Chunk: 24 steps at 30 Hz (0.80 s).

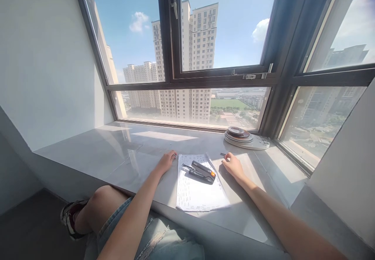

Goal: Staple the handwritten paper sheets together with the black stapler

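Note:
On the grey sill lies a sheaf of white paper [195,197] covered in short dark marks in rows. A black stapler [202,173] with an orange patch rests on top of it, its arm swung open from the base. To the right of the paper, my right hand [233,165] is closed, pinching a short dark strip [223,154] that looks like a strip of staples. My left hand [166,162] is just left of the paper's upper corner. Its fingers are pinched together around something small that I cannot make out.
A stack of round plates [238,135] stands at the back right by the window frame [190,81]. The sill's front edge [164,209] runs above my bent legs. Walls close in the sill on the left [58,76] and right. Sunlight patches and shadows cross the surface.

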Motion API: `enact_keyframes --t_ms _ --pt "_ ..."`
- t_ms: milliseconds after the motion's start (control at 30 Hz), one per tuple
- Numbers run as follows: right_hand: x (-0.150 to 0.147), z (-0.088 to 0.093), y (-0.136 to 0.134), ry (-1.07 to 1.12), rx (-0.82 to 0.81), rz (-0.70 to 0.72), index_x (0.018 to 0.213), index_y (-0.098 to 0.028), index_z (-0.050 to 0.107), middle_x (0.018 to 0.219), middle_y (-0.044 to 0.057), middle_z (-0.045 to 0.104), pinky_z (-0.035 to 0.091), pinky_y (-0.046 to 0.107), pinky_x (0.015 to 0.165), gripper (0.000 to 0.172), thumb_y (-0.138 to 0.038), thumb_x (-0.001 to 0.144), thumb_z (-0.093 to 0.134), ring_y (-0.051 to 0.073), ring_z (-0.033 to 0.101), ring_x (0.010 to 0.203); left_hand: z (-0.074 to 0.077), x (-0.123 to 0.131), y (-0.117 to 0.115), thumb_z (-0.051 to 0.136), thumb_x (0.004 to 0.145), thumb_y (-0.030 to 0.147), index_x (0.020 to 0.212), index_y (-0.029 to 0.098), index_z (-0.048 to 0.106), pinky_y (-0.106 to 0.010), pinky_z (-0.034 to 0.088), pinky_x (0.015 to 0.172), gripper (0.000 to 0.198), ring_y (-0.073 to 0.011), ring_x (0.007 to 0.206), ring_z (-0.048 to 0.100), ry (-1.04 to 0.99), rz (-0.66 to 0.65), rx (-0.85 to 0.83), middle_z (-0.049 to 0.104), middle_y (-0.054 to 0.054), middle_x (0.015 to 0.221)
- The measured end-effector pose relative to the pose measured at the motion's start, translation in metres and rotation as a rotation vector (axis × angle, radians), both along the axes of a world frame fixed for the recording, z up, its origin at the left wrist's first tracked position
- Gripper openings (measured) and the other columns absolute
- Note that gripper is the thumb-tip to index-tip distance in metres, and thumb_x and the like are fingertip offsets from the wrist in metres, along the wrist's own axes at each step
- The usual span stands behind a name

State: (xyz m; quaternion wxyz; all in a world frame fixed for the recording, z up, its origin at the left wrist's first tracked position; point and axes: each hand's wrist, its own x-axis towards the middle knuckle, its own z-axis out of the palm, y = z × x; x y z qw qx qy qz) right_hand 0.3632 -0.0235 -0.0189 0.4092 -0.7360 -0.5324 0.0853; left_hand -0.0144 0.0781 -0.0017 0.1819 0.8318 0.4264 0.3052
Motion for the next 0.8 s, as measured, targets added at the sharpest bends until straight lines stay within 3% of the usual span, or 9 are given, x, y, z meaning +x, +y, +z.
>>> enact_keyframes --t_ms 133,233,333,433,600,700,800 --pt "-0.001 0.002 -0.001 -0.028 0.000 -0.007 0.089 -0.020 0.057 0.098 0.008 0.068 0.043 0.029 0.075 0.017 -0.022 0.072 0.055 0.022 0.062 0.088 0.005 0.003 -0.007 0.036 0.102 0.028 0.117 0.022 0.064 -0.029 0.048 0.074 0.032 -0.0180 0.076 0.062 -0.059 -0.006 -0.021 0.068 -0.003 0.086" --pt "-0.009 0.009 -0.005 0.009 0.071 0.026 0.088 -0.020 0.058 0.097 0.008 0.068 0.043 0.029 0.074 0.015 -0.025 0.074 0.054 0.021 0.061 0.083 0.007 0.010 -0.016 0.031 0.104 0.030 0.118 0.020 0.066 -0.029 0.047 0.070 0.039 -0.0171 0.070 0.058 -0.152 0.045 0.000 0.062 -0.003 0.079" --pt "-0.023 0.016 -0.008 0.037 0.178 0.155 0.084 -0.021 0.058 0.088 0.005 0.069 0.043 0.028 0.071 0.012 -0.029 0.079 0.051 0.018 0.058 0.074 0.009 0.022 -0.029 0.030 0.106 0.032 0.125 0.018 0.066 -0.030 0.048 0.073 0.043 -0.0182 0.073 0.058 -0.245 0.068 0.007 0.062 -0.003 0.078" --pt "-0.032 0.017 -0.009 -0.009 0.185 0.262 0.079 -0.021 0.057 0.078 0.002 0.066 0.040 0.027 0.067 0.011 -0.029 0.081 0.051 0.016 0.056 0.070 0.010 0.033 -0.042 0.034 0.106 0.031 0.127 0.018 0.067 -0.032 0.049 0.082 0.041 -0.0203 0.087 0.062 -0.264 0.030 0.043 0.067 -0.006 0.091" --pt "-0.021 0.009 -0.005 -0.150 0.074 0.125 0.079 -0.020 0.059 0.079 0.003 0.067 0.039 0.027 0.068 0.008 -0.021 0.078 0.051 0.017 0.058 0.073 0.011 0.033 -0.056 0.035 0.106 0.026 0.130 0.021 0.066 -0.034 0.050 0.086 0.039 -0.0209 0.092 0.062 -0.112 -0.078 0.122 0.066 -0.009 0.103" --pt "-0.008 0.004 -0.002 -0.177 0.019 0.056 0.089 -0.018 0.065 0.091 0.007 0.071 0.042 0.029 0.075 0.016 -0.020 0.078 0.053 0.020 0.062 0.085 0.012 0.026 -0.059 0.038 0.106 0.024 0.130 0.021 0.065 -0.038 0.048 0.096 0.036 -0.0232 0.104 0.062 -0.024 -0.151 0.197 0.067 -0.010 0.109" --pt "-0.003 0.001 0.001 -0.174 0.010 0.064 0.098 -0.017 0.067 0.104 0.010 0.072 0.044 0.030 0.083 0.023 -0.023 0.080 0.054 0.023 0.063 0.096 0.013 0.022 -0.060 0.043 0.105 0.025 0.128 0.020 0.063 -0.041 0.047 0.100 0.031 -0.0243 0.110 0.061 -0.075 -0.133 0.235 0.069 -0.010 0.115"
